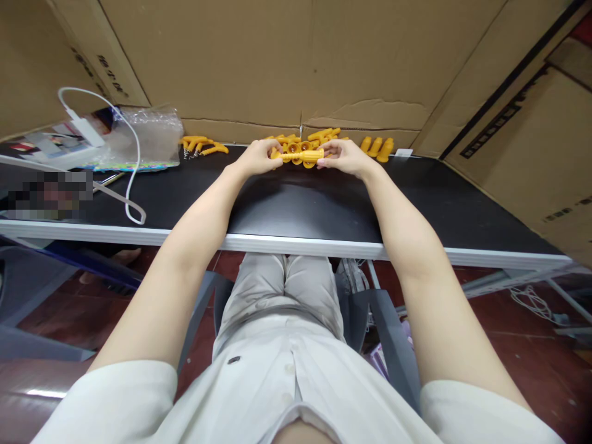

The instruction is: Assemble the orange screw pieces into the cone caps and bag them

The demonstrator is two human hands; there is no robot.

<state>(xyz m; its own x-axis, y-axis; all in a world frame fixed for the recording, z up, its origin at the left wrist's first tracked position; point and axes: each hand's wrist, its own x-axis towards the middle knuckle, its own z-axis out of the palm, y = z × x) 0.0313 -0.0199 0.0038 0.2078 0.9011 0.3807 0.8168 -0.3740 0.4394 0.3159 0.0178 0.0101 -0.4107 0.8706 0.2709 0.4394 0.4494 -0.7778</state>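
Above the far part of the black table, both my hands hold a yellow plastic piece [308, 156] level between them. It has a narrow, ribbed left part and a thicker right part. My left hand [259, 157] pinches the left end with its fingertips. At the thicker right end, the fingers of my right hand [345, 157] are closed. Whether it is one part or two fitted together cannot be seen. Just behind lie several yellow cup-shaped pieces [293, 147] with hollow openings, along with yellow sticks [324, 132], partly hidden by my hands.
Yellow handles with metal spirals [198, 145] lie left. Several yellow stubby pieces [377, 148] stand right, beside a white card [404, 153]. Cardboard [259, 61] walls off the table's back. A clear plastic bag [152, 135] and white cable [137, 148] occupy the left side.
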